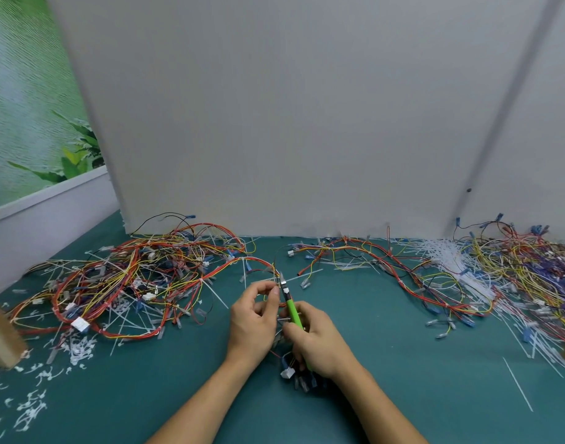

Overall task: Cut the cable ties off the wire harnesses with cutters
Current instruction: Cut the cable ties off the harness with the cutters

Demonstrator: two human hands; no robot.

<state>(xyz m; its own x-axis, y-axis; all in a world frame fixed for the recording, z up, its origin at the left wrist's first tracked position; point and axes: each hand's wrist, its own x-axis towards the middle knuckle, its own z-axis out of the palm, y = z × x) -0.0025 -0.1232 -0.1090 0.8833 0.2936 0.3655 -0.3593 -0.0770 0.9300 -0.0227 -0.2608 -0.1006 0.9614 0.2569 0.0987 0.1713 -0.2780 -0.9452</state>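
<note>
The thin red-and-yellow wire harness (242,258) is pinched steady by the left hand (255,312); the green-handled cutters (292,310), gripped by the right hand (316,341), are pointed to twelve o'clock, seemingly at a tie.

Both your forearms enter from the bottom edge and converge at lower centre. Your left hand (254,318) pinches the wire harness (246,258) between thumb and forefinger. Your right hand (318,341), just beside it, curls round the cutters (292,310).
</note>
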